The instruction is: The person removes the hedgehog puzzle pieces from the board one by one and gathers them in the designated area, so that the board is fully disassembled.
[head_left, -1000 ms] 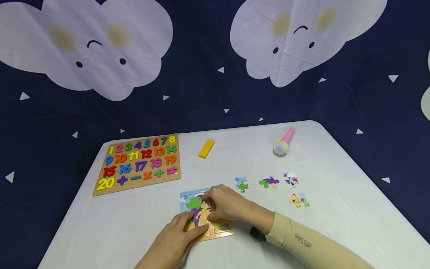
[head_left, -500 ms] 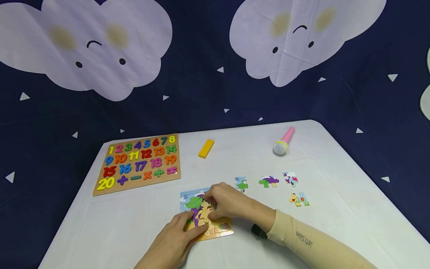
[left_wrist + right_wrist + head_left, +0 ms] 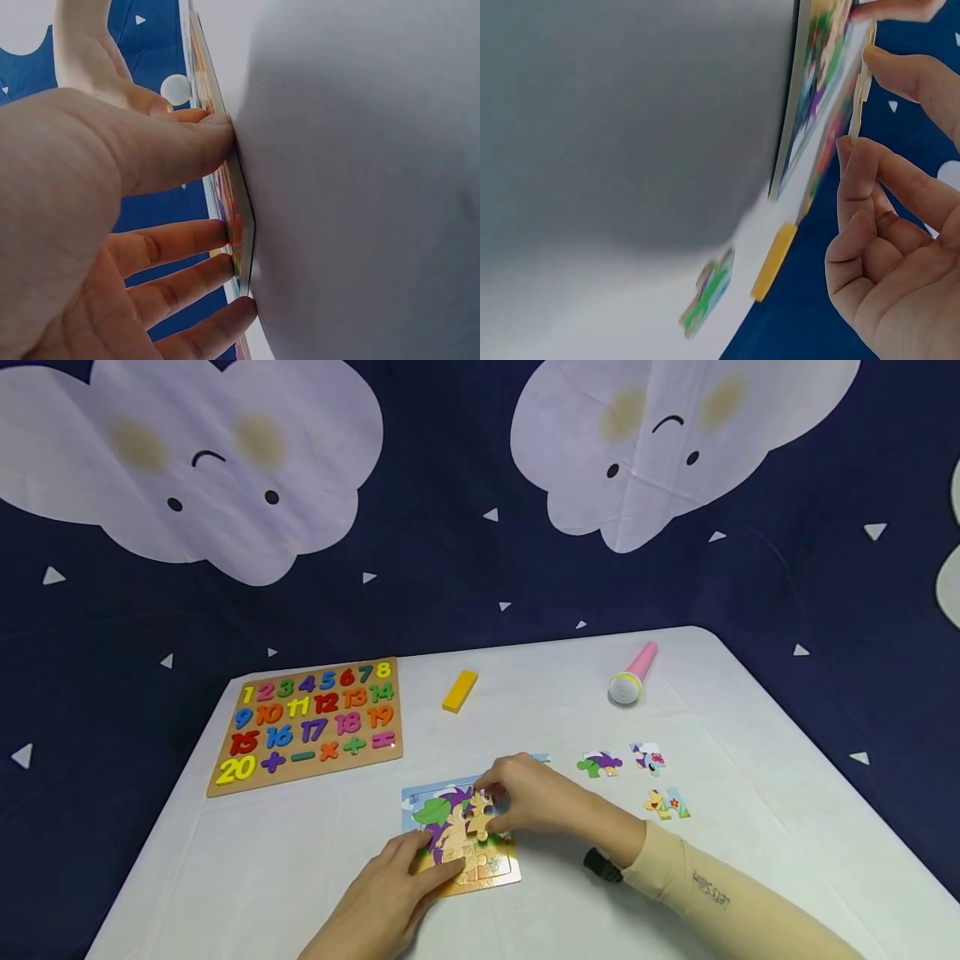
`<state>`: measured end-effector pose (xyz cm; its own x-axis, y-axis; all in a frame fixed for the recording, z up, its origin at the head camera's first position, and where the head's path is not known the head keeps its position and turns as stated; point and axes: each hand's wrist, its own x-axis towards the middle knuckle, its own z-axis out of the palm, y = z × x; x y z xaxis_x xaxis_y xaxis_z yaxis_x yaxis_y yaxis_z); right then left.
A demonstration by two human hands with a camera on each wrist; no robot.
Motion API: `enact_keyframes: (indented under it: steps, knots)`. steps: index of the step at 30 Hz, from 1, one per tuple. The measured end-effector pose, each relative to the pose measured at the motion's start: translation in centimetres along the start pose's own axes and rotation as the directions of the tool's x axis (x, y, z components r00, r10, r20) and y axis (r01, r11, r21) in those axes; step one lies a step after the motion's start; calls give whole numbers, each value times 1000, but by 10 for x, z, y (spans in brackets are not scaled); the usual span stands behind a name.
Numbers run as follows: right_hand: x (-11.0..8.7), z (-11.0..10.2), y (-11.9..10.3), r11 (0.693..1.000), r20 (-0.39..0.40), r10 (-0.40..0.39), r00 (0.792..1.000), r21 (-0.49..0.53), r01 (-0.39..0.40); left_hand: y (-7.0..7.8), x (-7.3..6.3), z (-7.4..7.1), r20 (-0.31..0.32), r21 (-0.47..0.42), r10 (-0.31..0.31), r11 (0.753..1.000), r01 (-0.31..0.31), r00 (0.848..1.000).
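A jigsaw puzzle board [image 3: 498,872] lies at the front middle of the table, printed with a cartoon figure in purple and green. My left hand [image 3: 386,893] rests on its left and near part with extended fingers; in the left wrist view, the thumb [image 3: 214,139] and fingertips press the board's face near its edge. My right hand [image 3: 536,793] pinches a puzzle piece [image 3: 481,818] between thumb and fingers over the board's right half. That piece shows edge-on in the right wrist view, raised off the board. The board's upper right is partly hidden behind this hand.
Loose puzzle pieces [image 3: 600,765] lie right of the board, one mostly hidden behind my right hand. A wooden number board [image 3: 397,752] is at back left, a yellow block [image 3: 460,692] at back middle, and a pink toy microphone [image 3: 637,672] at back right.
My right hand has lifted the puzzle piece from the board and shifted slightly right and back, uncovering more of the picture. The left hand has stayed in place.
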<state>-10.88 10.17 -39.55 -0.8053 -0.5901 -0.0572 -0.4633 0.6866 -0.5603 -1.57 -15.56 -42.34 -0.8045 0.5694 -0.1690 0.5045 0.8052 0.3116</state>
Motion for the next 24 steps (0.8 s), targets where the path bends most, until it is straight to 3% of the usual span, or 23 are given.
enact_keyframes:
  steps: [6,24]
  knots:
    - [-14,-16,14,1000,-34,14,999,6,-14,0,1,-1,14,2,-15,1000,15,1000]
    - [-65,-57,71,999,-86,41,995,21,-40,0,-2,0,-48,22,23,1000,-22,999]
